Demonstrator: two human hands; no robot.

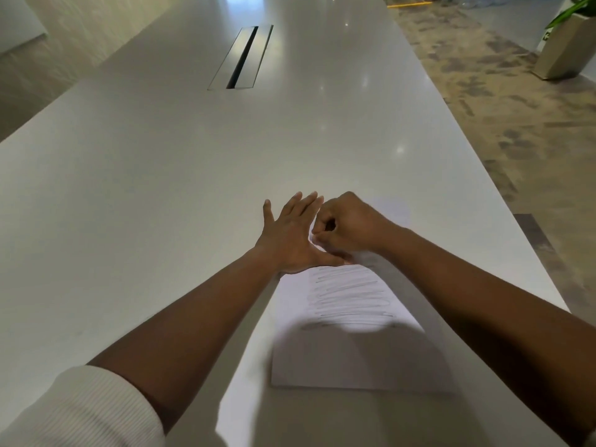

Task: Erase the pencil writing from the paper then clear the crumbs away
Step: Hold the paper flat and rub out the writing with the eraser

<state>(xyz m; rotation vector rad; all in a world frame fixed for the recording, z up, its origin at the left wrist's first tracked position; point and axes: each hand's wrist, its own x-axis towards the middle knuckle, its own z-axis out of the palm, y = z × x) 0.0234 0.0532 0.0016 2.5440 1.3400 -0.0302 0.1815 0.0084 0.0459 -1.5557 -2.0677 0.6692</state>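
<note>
Table [161, 188]: We see a long, pale, glossy top running away from us, with a slotted cable hatch [242, 56] well beyond the paper.
Floor: Patterned carpet lies right of the table; a planter [564, 46] stands far from the paper.
Paper [348, 359]: A single white sheet lies flat near the table's right edge. We judge it light, limp and apt to slide or crease on that slick surface, so it wants pinning flat beside the rubbed spot.
Pencil writing [350, 295]: Grey scribbled rows fill the sheet's middle, not yet erased.
Left hand [290, 233]: Fingers spread, palm pressed down at the paper's far left edge.
Right hand [348, 224]: Curled tight over the paper's far end; we cannot tell what it pinches.
Crumbs: None we can make out.
</note>
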